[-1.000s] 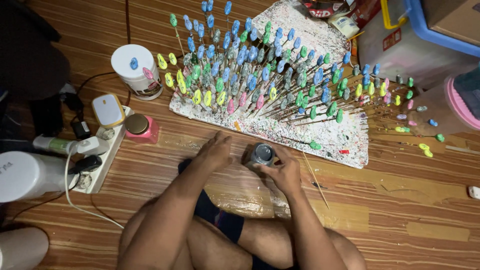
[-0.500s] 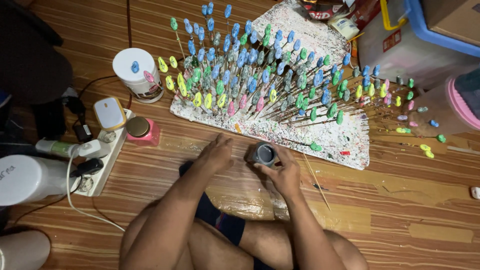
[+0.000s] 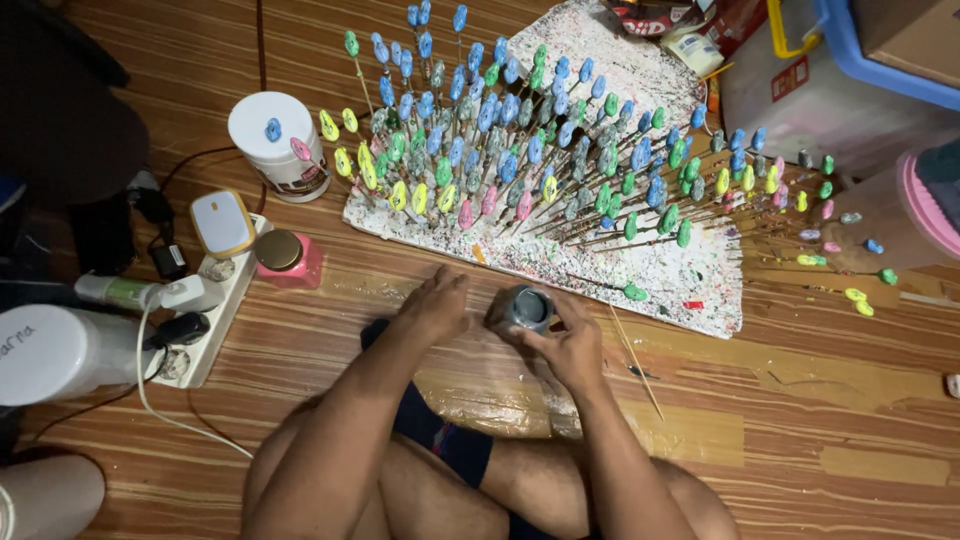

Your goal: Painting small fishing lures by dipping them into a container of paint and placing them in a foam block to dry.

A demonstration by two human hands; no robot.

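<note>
My right hand [image 3: 570, 345] grips a small open jar of grey-blue paint [image 3: 527, 307] that stands on the wooden floor in front of my crossed legs. My left hand [image 3: 437, 303] rests flat on the floor just left of the jar, fingers spread, holding nothing. Right behind them lies a paint-speckled white foam board [image 3: 712, 285] stuck with several thin sticks, each topped by a small painted piece in blue, green, yellow, pink or grey [image 3: 520, 150].
A loose wooden stick [image 3: 634, 358] lies right of my right hand. A pink jar with gold lid [image 3: 285, 257], a white tub [image 3: 275, 140], a power strip with plugs [image 3: 205, 300] and white bottles [image 3: 55, 350] sit left. Boxes and a plastic bin [image 3: 850, 90] stand at the back right.
My hands have barely shifted. The left hand has drawn slightly away from the jar, which stays in the right hand's grip.
</note>
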